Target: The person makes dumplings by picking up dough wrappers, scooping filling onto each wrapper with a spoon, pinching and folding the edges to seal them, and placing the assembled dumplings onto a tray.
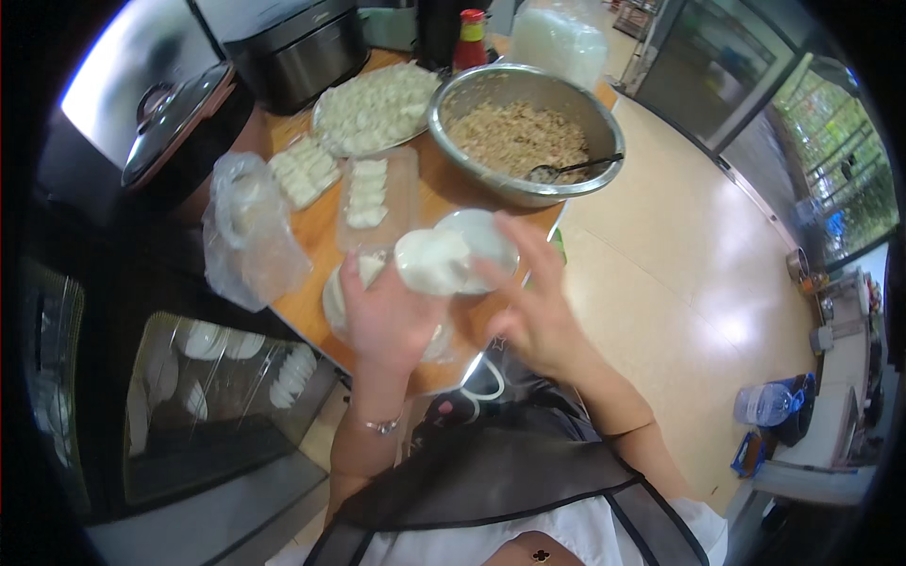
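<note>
A round white dough wrapper [430,260] lies on the fingers of my left hand [393,315], which holds it up over the table. My right hand [541,304] is blurred, its fingers apart above a small white bowl [488,244] and close to the wrapper's right edge. What the bowl contains cannot be made out. Partly hidden beneath my left hand are more pale wrappers [334,301] and some clear plastic. Behind the hands, a clear plastic tray [401,191] holds a row of several white dumplings [368,191].
A large steel bowl [524,194] of minced filling [520,131] holds a black-handled spoon [584,165]. Dumplings cover a platter [375,106] and a smaller tray [304,170]. A plastic bag [248,233] sits at the table's left edge, near a lidded pot [180,120].
</note>
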Demonstrator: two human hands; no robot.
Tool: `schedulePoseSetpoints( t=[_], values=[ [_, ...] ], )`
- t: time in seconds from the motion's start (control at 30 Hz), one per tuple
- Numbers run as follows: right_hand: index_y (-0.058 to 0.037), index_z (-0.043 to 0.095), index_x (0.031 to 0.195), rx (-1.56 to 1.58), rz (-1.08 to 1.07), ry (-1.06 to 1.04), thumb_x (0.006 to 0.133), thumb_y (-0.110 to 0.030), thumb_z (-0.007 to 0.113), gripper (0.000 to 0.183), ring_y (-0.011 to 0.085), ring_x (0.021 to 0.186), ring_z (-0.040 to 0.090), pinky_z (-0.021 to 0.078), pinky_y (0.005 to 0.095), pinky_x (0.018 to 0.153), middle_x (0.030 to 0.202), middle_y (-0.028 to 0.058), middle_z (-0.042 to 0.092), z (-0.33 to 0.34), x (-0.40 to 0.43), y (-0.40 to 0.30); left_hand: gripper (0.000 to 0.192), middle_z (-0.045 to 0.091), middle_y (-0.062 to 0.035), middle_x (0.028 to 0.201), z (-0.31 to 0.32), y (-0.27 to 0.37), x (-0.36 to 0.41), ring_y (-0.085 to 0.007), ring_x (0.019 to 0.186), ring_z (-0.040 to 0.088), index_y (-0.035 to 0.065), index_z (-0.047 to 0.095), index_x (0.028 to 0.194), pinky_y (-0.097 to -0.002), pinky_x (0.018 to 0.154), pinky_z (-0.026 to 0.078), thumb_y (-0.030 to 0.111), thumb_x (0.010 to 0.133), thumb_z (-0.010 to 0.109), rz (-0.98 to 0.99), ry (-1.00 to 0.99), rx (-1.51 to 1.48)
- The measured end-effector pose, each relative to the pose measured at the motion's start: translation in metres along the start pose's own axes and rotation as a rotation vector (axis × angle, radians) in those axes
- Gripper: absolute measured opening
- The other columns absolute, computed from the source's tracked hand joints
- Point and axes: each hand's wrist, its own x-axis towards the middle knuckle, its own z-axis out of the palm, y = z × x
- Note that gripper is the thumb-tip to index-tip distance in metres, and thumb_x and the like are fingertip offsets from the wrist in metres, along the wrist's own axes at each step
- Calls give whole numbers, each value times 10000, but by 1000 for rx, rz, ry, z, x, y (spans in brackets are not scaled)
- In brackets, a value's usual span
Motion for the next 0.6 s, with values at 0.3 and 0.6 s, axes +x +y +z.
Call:
schedulePoseSetpoints(
  t=[0.3,0.6],
  values=[
    [-31,665,763,-768,367,-651,695,-110,652,105,277,914,544,441,378,765,918,86,621,-85,86,155,812,348,-193,1349,18,-4,-6,-294,1260,314,-79,285,1320,-396,1070,189,587,857,293,27,46,74],
    [-65,679,728,-530,529,-491,708,-100,629,64,280,833,563,462,371,686,778,94,592,-104,110,175,815,184,-271,1419,19,-5,-7,-383,1324,188,-106,158,1353,-447,1100,129,527,870,331,113,31,33]
  ],
)
